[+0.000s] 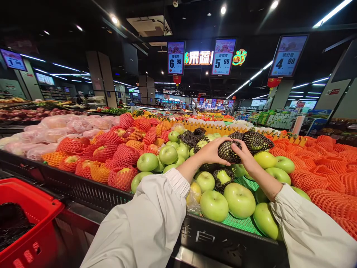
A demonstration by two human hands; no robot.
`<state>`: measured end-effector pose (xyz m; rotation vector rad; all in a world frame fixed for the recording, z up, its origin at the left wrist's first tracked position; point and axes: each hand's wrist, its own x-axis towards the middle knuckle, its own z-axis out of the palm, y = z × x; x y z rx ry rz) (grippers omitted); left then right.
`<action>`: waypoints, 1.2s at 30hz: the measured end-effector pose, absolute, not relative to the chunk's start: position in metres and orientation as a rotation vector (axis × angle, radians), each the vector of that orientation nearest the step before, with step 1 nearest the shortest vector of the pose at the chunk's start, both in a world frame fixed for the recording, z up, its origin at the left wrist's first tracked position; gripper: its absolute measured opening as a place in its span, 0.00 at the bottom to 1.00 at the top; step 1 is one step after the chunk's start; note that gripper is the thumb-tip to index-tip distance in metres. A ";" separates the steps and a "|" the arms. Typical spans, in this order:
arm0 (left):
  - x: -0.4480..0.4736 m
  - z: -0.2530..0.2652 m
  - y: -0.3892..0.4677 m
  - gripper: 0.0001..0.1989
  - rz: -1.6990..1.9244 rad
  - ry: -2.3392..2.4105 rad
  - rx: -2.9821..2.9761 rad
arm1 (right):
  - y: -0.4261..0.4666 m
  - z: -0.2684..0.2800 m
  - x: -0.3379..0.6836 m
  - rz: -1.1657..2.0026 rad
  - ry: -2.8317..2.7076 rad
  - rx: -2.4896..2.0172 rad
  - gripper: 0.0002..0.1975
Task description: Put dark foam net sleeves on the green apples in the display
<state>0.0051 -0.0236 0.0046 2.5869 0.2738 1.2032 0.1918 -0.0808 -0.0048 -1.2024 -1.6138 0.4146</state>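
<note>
Both my hands hold one green apple in a black foam net [229, 152] above the pile. My left hand [213, 150] curls round its left side, thumb below. From the right, my right hand [245, 154] presses its fingers on the same apple. Beneath and around them lie bare green apples [239, 200], and another apple in a black net [223, 178] sits just under the hands. More black-netted apples [255, 140] rest behind my right hand. A yellowish fruit in clear plastic [194, 193] lies beside my left wrist.
Red and orange foam-netted apples [122, 156] fill the left of the display, with plastic-wrapped fruit [67, 128] beyond. Orange-netted fruit [320, 167] is heaped at the right. A black display rim [212, 234] runs along the front. A red shopping basket [33, 223] stands at lower left.
</note>
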 end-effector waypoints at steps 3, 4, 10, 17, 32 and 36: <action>0.005 0.003 -0.022 0.45 1.144 0.276 2.643 | -0.083 -0.007 0.192 0.358 -1.660 -1.245 0.47; 0.005 0.002 -0.021 0.45 1.120 0.271 2.662 | -0.083 -0.007 0.191 0.328 -1.681 -1.259 0.48; 0.006 0.002 -0.022 0.49 1.068 0.236 2.639 | -0.094 0.007 0.187 0.104 -1.726 -1.408 0.35; 0.003 0.002 -0.026 0.45 1.021 0.579 2.601 | -0.120 0.053 0.229 -0.065 -1.971 -1.633 0.30; 0.002 0.001 -0.026 0.30 0.993 0.781 2.605 | -0.123 0.038 0.241 0.576 -2.421 -1.710 0.35; 0.002 0.007 -0.027 0.19 1.233 0.999 2.536 | -0.117 0.027 0.239 0.525 -2.452 -1.656 0.37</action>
